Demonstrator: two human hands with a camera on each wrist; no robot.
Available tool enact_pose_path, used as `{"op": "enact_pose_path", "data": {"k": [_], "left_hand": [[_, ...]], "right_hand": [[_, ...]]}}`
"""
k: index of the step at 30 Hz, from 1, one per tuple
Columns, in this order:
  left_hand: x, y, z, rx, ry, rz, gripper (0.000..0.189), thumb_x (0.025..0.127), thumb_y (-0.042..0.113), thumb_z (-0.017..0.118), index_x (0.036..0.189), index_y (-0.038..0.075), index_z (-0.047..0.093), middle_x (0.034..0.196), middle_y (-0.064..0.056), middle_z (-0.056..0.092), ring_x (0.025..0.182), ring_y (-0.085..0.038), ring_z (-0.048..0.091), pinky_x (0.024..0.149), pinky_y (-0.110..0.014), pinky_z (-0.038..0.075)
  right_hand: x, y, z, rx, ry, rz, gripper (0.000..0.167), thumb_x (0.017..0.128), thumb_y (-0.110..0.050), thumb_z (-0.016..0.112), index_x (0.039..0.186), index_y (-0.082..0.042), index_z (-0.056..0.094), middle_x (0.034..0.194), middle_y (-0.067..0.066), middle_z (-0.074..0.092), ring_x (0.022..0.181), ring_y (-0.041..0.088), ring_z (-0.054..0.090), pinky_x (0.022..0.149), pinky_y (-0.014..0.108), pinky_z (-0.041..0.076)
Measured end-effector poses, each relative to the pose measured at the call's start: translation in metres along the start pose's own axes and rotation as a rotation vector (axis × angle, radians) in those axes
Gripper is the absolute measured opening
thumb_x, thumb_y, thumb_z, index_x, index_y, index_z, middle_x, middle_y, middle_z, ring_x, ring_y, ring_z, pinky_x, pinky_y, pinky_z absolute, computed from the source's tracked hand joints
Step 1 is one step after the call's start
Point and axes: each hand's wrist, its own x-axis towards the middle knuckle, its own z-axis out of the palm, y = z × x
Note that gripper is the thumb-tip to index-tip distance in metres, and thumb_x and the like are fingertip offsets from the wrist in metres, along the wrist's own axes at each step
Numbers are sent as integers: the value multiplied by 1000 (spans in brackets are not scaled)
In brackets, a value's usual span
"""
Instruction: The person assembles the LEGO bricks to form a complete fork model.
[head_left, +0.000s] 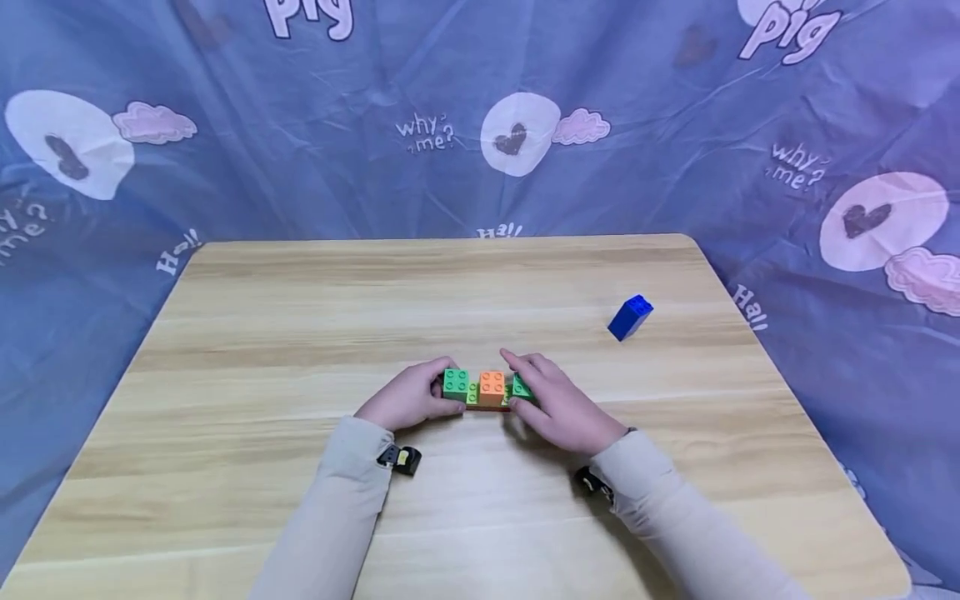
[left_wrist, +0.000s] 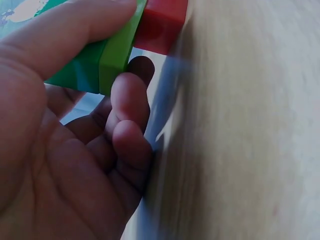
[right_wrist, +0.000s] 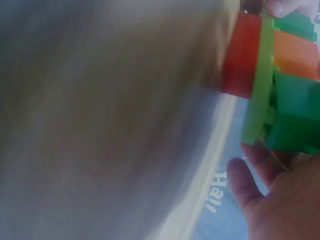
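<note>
A small toy-brick build sits in front of the person. Its lime green plate (right_wrist: 258, 100) lies over a red brick (right_wrist: 243, 55). On top stand an orange brick (head_left: 492, 387) in the middle and a green brick at each end, the left green brick (head_left: 456, 384) and the right green brick (head_left: 522, 388). The left hand (head_left: 414, 395) grips the left end, its thumb across the side of the plate and green brick in the left wrist view. With thumb in front and fingers behind, the right hand (head_left: 561, 408) holds the right green brick, partly covering it.
A blue brick (head_left: 630, 317) stands on the wooden table (head_left: 337, 308), farther back and to the right of the hands. Behind the table hangs a blue printed cloth (head_left: 337, 183), which also runs down both sides.
</note>
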Motion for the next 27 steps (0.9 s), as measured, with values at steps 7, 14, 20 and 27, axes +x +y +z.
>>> {"op": "enact_pose_path", "data": {"k": [7,14,20,27], "left_hand": [[1,5,-3,6,5,11,30,84,24,83,104,21,61,69,2,54,61,-12,50,60,-31,42],[-1,9,3,18,-13,2,29,85,25,82,104,23,61,70,2,54,62,-13,49,60,-31,42],[1,11,10,31,-18,28,29,86,25,81,105,21,60,73,4,55,63,-11,49,61,-29,43],[-1,9,7,41,34,-5,31,84,22,83,106,22,62,82,6,61,71,-12,54,69,-33,46]], "right_hand": [[1,2,-30,-5,-159,48,81,96,-24,69,161,-13,21,138,11,60,113,19,62,101,43,48],[11,1,-41,52,-325,140,38,94,-19,71,130,-11,60,112,-1,66,96,13,58,88,37,49],[14,-8,-43,-70,-387,154,28,93,-11,70,118,-4,59,101,1,64,87,13,56,80,34,50],[22,-14,-40,-73,-360,211,54,87,-19,79,133,-4,53,120,11,64,107,23,61,96,42,50]]}}
